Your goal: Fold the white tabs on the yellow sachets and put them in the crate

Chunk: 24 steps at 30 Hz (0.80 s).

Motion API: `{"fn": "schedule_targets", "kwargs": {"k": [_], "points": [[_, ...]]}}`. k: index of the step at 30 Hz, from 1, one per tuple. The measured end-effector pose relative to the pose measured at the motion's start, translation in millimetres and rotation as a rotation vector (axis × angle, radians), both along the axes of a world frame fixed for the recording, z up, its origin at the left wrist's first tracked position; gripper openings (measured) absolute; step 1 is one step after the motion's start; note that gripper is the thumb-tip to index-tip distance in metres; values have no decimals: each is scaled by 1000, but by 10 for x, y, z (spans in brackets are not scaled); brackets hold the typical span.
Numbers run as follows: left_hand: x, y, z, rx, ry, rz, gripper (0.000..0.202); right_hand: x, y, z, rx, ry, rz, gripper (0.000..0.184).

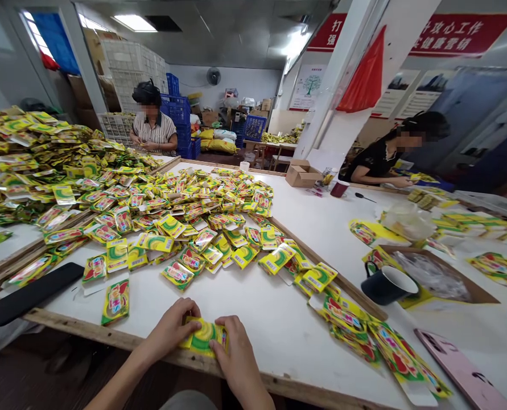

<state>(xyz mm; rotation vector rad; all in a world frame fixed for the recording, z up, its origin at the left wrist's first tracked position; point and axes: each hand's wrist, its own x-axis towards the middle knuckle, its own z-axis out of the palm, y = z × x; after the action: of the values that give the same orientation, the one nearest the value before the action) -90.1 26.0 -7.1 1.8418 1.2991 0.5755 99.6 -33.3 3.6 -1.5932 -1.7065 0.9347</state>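
Observation:
Between my two hands, at the front edge of the table, is a small yellow and green printed carton [206,337]. My left hand [180,324] grips its left end, thumb on top and fingers curled behind. My right hand [236,347] holds the right end, with the thumb pressed on the carton's face. To the left of my hands lies a single carton [115,302] with colourful lettering. Beyond them spreads a wide heap of similar small cartons [185,210], some with open white flaps.
A black phone [33,293] lies at left, a pink phone [462,370] at right. A dark mug [387,283] lies tipped near an open box [445,279]. Wooden strips [321,256] border the table. Two people [154,128] work across and at right [390,154].

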Motion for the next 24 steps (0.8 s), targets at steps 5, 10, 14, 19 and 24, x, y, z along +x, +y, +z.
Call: {"fn": "schedule_targets", "kwargs": {"k": [5, 10, 14, 19, 24], "points": [[-1, 48, -61, -9, -15, 8, 7, -7, -11, 19, 12, 2, -5, 30], [-17, 73, -47, -35, -3, -20, 7, -8, 12, -18, 34, 17, -35, 33], [-50, -19, -29, -15, -7, -85, 21, 60, 26, -114, 72, 67, -147, 29], [-20, -95, -34, -37, 6, -123, 43, 111, -11, -182, -9, 31, -172, 28], [137, -95, -19, -7, -83, -57, 52, 128, 79, -125, 38, 203, -264, 21]]}}
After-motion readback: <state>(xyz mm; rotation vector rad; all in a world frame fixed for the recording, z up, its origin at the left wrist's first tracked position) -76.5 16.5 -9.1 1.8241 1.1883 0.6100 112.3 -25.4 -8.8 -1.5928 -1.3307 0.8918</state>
